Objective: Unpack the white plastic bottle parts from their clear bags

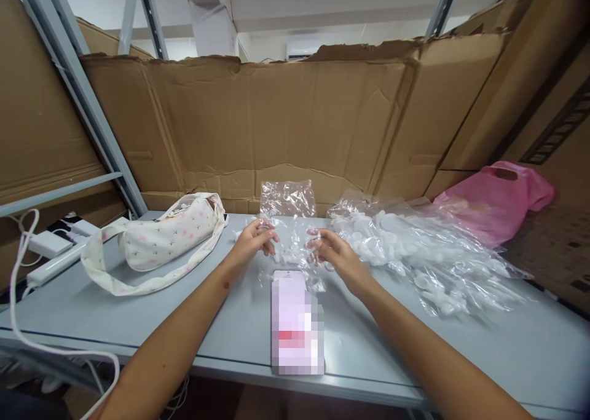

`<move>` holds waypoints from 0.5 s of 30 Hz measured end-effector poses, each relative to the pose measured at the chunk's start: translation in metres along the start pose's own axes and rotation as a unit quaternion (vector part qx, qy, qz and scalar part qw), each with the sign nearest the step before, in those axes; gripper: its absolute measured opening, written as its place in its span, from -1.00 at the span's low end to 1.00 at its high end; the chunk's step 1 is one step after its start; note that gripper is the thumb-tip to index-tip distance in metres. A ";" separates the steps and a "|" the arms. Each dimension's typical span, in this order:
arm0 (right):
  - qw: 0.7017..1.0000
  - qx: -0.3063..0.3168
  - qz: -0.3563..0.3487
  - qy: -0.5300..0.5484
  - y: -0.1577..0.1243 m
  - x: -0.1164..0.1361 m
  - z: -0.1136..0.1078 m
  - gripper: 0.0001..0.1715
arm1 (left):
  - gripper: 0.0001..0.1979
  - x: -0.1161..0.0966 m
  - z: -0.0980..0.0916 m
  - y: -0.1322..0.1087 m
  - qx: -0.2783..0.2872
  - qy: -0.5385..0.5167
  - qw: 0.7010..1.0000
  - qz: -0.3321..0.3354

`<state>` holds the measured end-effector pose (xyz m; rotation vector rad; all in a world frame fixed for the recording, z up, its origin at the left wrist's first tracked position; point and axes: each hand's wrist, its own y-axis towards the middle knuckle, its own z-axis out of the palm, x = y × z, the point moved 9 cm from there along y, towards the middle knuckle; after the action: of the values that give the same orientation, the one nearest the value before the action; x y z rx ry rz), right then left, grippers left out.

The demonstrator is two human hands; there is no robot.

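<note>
A clear plastic bag (288, 200) lies behind and between my hands, at the middle of the table. Small white or clear plastic pieces (289, 251) are gathered in front of it, some apparently under thin clear film. My left hand (254, 238) is at their left side, fingers loosely bent and apart. On the right, my right hand (338, 254) faces it with its fingers curved and spread. No firm grip shows in either hand, though clear film near the fingertips is hard to make out. A phone (288, 312) with a partly blurred screen rests just in front of the pieces.
Large clear bags of white plastic parts (391, 238) cover the right side. Behind them is a pink plastic bag (493, 202). A white patterned shoulder bag (168, 238) and a power strip (55, 263) with a white cable stand left. Cardboard (276, 118) walls the back.
</note>
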<state>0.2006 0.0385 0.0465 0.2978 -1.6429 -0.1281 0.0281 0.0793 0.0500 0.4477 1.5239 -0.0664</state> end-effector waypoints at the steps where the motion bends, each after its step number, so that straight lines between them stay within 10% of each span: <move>1: 0.999 -0.033 0.000 0.008 0.001 0.000 -0.007 -0.63 | -0.71 0.002 0.008 -0.002 0.041 -0.002 0.999 -0.016; 6: 0.996 -0.082 0.022 0.027 0.002 -0.006 -0.018 -0.68 | -0.59 0.009 0.036 -0.014 0.162 -0.022 0.983 -0.080; 11: 0.993 0.084 0.080 0.003 -0.005 -0.011 0.018 -0.68 | -0.43 0.014 0.014 -0.005 0.055 -0.045 0.993 -0.089; 15: 0.994 0.065 0.079 0.032 -0.005 -0.010 0.017 -0.60 | -0.44 0.020 0.012 -0.005 0.056 -0.053 0.989 -0.123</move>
<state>0.1853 0.0346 0.0340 0.2670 -1.6074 0.1077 0.0389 0.0753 0.0291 0.3372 1.4694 -0.3646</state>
